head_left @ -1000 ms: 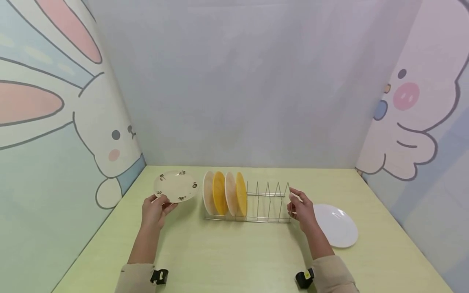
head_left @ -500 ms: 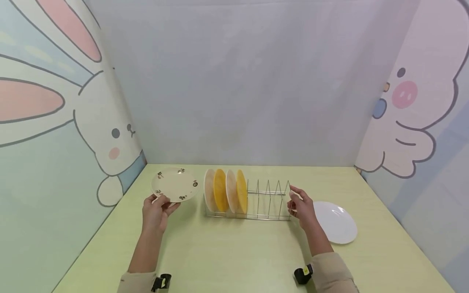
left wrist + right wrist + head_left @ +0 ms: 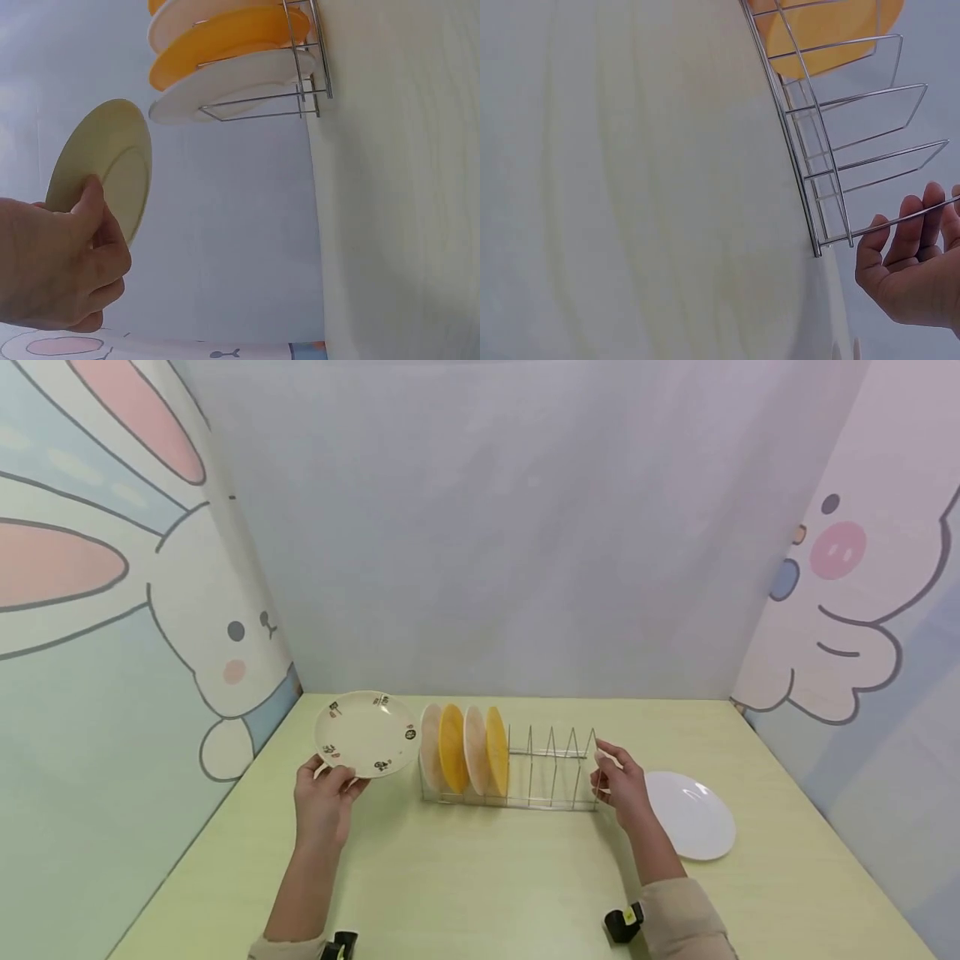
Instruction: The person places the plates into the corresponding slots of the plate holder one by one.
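My left hand pinches the near edge of a cream plate with small printed motifs, holding it tilted above the table. In the left wrist view, the thumb lies against the plate's underside. A wire dish rack stands to the right of this plate. Its left half carries white and yellow plates upright: a white plate, a yellow plate, another white plate and another yellow plate. My right hand grips the rack's right end wire, fingers curled at it in the right wrist view.
A white plate lies flat on the pale table, right of the rack and partly behind my right forearm. The rack's right slots hold no plates. A grey backdrop and cartoon-printed side panels enclose the table.
My left hand has raised the cream plate slightly and brought it a little to the right, closer to the rack. My right hand stays on the rack's end.
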`<action>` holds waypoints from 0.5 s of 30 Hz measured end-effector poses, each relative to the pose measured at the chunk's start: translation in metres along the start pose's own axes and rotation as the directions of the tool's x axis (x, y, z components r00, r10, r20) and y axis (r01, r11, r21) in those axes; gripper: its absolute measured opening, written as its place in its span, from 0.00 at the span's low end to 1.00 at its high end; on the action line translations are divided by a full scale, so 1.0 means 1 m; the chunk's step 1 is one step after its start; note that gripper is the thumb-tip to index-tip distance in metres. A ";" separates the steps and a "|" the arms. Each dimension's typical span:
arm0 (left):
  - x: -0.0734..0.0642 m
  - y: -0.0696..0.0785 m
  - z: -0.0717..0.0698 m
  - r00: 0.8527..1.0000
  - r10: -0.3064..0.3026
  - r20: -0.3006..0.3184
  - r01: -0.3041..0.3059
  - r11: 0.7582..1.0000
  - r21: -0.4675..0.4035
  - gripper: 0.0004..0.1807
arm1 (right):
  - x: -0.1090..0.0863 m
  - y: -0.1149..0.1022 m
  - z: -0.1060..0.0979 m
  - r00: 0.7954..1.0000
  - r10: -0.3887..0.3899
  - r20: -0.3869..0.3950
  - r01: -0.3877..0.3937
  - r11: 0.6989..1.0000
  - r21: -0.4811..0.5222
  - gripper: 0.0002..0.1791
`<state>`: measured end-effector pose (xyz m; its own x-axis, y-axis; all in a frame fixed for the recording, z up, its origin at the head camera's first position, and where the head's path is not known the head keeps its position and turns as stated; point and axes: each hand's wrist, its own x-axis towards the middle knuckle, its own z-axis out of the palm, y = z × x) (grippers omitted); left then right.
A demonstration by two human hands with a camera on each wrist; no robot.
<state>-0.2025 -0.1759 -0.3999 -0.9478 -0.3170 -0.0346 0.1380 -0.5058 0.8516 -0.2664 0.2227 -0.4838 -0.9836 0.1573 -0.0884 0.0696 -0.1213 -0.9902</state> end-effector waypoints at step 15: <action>-0.018 -0.009 0.025 0.996 0.036 0.079 -0.036 0.999 -0.006 0.26 | -0.001 -0.001 0.000 1.000 -0.011 0.000 0.011 1.000 -0.013 0.24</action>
<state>-0.1943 -0.1457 -0.3939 -0.9619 -0.2708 0.0378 0.1739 -0.4992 0.8488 -0.2653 0.2230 -0.4829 -0.9842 0.1588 -0.0777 0.0612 -0.1065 -0.9924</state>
